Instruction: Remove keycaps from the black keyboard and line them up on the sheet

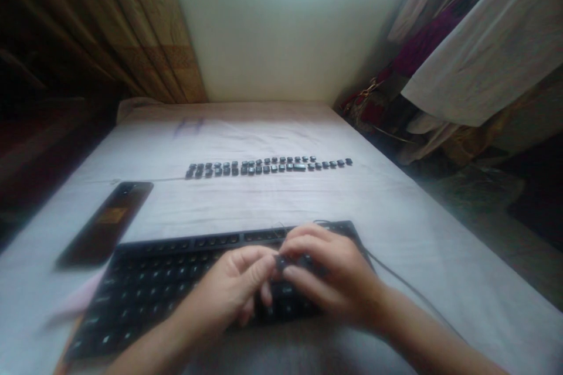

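A black keyboard (162, 296) lies across the near part of the white sheet, with both my hands over its right half. Between the fingertips is a small black keycap (280, 263), blurred. My left hand (233, 281) pinches it from the left with thumb and forefinger. From the right, my right hand (336, 272) closes its thumb and fingers on it too. Many keys still sit on the keyboard's left side; my hands hide much of the right side. Farther back, loose black keycaps (272, 168) lie in two long rows.
A dark phone (109, 217) lies face down left of the keyboard, beside a pink piece (79, 299) under its corner. A cable (409, 284) runs off to the right. Curtains (149, 29) hang at left, and cloths (479, 47) hang at right beyond the sheet's edge.
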A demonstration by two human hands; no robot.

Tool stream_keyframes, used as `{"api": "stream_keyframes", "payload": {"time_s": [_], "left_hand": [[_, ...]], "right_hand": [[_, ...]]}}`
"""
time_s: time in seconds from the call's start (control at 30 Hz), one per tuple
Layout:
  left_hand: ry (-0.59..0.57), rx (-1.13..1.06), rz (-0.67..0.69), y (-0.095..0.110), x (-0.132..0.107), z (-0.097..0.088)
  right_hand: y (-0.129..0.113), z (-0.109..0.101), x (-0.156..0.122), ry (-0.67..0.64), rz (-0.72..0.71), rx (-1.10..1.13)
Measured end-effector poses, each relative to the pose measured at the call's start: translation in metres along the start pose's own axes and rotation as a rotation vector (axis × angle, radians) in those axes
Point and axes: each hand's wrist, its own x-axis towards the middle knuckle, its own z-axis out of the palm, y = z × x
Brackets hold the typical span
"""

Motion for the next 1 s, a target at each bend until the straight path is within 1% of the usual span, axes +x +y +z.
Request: {"api": "stream_keyframes", "payload": {"time_s": [0.17, 0.37, 0.5, 0.73, 1.0], "left_hand": [[-0.018, 0.006, -0.01, -0.0007, 0.0, -0.0009], [-0.048, 0.018, 0.002, -0.0001, 0.0009, -0.0022], [-0.059, 0.005, 0.003, -0.0007, 0.0015, -0.0026], [-0.021, 0.011, 0.022, -0.0023, -0.0006, 0.0], [-0.017, -0.035, 0.015, -0.0021, -0.0006, 0.0023]], "right_hand": [[0.0004, 0.0002, -0.0005, 0.016, -0.011, -0.041], [0.0004, -0.0026, 0.0006, -0.009, -0.019, 0.014], [0.0019, -0.002, -0.0001, 0.009, -0.023, 0.019], [0.0022, 0.0011, -0.0012, 0.081, -0.034, -0.006], [0.0024, 0.0003, -0.0011, 0.058, -0.049, -0.029]]}}
